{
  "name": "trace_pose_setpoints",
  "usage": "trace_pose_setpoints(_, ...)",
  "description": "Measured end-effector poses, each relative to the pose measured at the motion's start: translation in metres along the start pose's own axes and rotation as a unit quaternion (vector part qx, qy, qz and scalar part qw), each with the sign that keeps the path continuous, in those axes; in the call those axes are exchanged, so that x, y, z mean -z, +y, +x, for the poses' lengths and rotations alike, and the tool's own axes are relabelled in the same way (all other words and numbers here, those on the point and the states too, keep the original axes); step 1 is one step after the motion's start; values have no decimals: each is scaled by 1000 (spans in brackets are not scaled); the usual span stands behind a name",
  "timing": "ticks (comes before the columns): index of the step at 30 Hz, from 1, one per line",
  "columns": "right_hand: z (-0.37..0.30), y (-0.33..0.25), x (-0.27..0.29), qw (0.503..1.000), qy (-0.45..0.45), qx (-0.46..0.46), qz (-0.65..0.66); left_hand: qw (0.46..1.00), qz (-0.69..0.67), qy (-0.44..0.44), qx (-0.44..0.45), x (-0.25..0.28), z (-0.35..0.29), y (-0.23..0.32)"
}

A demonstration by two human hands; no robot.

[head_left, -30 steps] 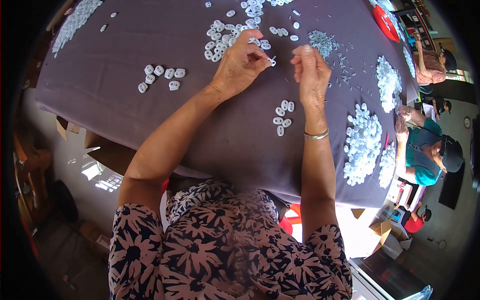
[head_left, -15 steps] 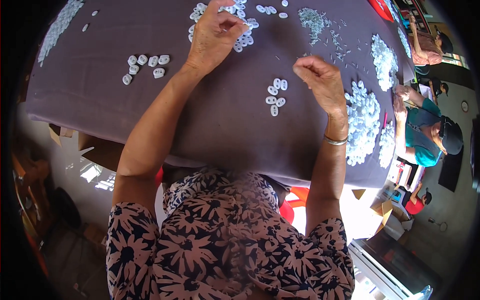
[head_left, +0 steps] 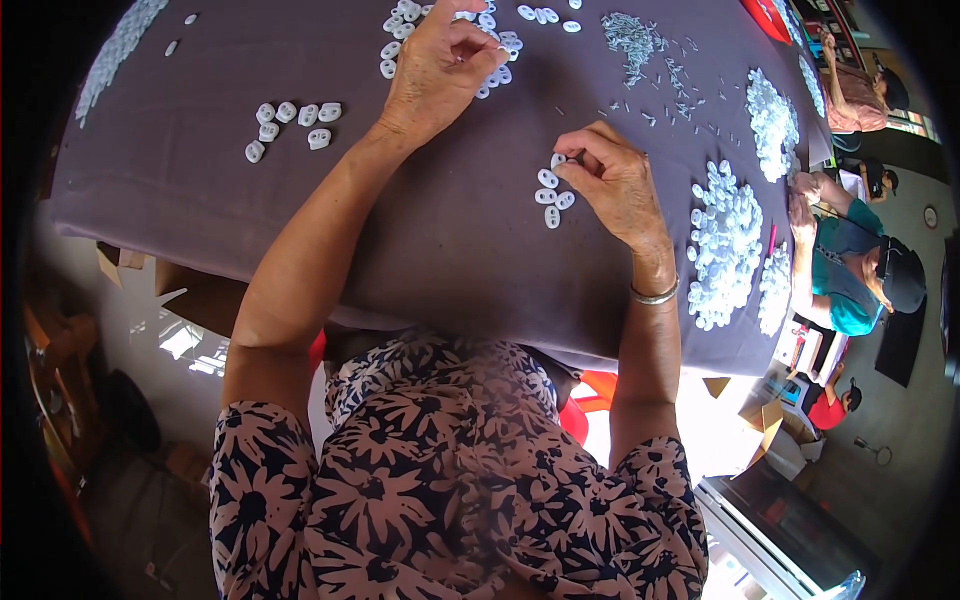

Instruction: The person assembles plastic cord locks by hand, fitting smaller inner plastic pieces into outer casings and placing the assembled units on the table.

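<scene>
My left hand (head_left: 435, 75) is closed in a pinch over the far middle of the table. At its fingertips is a white oval two-hole plastic piece (head_left: 506, 52), beside a cluster of like pieces (head_left: 390, 68). My right hand (head_left: 612, 180) has thumb and forefinger closed at the top of a small group of white two-hole pieces (head_left: 546, 196). It pinches one of them, mostly hidden by the fingers. Another group of white two-hole pieces (head_left: 308, 114) lies to the left of my left forearm.
Small metallic pieces (head_left: 632, 45) lie heaped and scattered at the far right. Piles of whitish plastic pieces (head_left: 725, 250) line the right side of the brown-covered table (head_left: 440, 250). Another pile (head_left: 118, 55) lies far left. A person in green (head_left: 840, 260) works at the right edge.
My right hand has moved left and down onto the small group of white pieces, its fingers now at the top one. My left hand has barely moved, staying at the far cluster.
</scene>
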State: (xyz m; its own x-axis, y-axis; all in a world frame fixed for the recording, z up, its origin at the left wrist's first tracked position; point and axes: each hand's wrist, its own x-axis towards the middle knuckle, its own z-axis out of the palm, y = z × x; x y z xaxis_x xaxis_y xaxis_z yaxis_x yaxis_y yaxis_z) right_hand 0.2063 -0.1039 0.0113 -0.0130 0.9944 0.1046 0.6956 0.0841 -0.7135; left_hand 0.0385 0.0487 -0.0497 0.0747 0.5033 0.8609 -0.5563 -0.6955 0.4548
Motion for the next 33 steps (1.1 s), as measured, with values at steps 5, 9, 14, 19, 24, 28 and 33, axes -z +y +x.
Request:
trace_pose_setpoints(5, -1, 1, 1, 1000, -8, -6, -14, 944, 133, -9, 300, -5, 5, 20)
trace_pose_setpoints(9, 1, -3, 2, 1000, -15, -10, -22, 939, 120, -12, 322, -1, 0, 16)
trace_pose_setpoints(14, 9, 8, -4, 984, 119, 66, -115, 912, 160, -23, 376, -8, 9, 30)
trace_pose_setpoints(19, 9, 3, -20, 938, 167, 147, -268, 923, 163, -21, 347, -5, 7, 28)
trace_pose_setpoints(24, 1, -2, -22, 961, 174, 103, -187, 914, 167, -24, 369, -6, 11, 31)
trace_pose_setpoints(28, 6, 6, -6, 972, 201, 29, -121, 914, 171, -28, 367, -6, 12, 32)
trace_pose_setpoints(33, 12, 1, -12, 990, 133, 2, -44, 919, 143, -27, 365, -8, 10, 32)
